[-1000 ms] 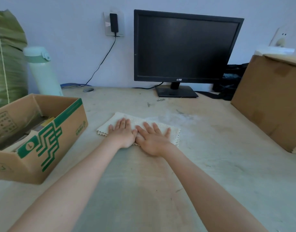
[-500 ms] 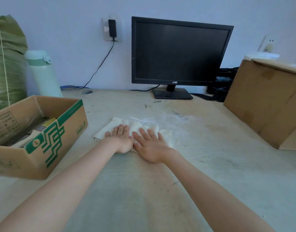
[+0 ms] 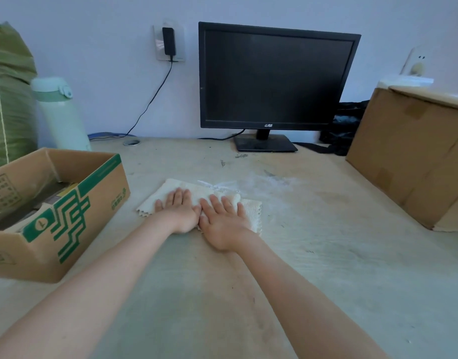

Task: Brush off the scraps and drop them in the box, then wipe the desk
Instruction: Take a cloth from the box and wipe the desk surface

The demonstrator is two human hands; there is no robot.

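Observation:
A cream cloth [image 3: 251,211] with a zigzag edge lies flat on the pale wooden desk [image 3: 313,268]. My left hand [image 3: 180,212] and my right hand [image 3: 224,221] press palm-down on it side by side, fingers spread and pointing away from me. An open cardboard box [image 3: 93,203] with green print stands at the left, an arm's width from the cloth. White dusty smears [image 3: 272,181] mark the desk just beyond the cloth. A few small dark scraps [image 3: 241,156] lie near the monitor stand.
A black monitor [image 3: 274,79] stands at the back centre. A large brown carton [image 3: 409,154] fills the right side. A pale green flask [image 3: 60,115] and a green woven sack [image 3: 7,94] stand at the back left. A charger cable [image 3: 150,99] hangs from the wall socket.
Both hands slid the cloth a little to the left and toward me across the desk. The cloth bunched slightly under the fingers.

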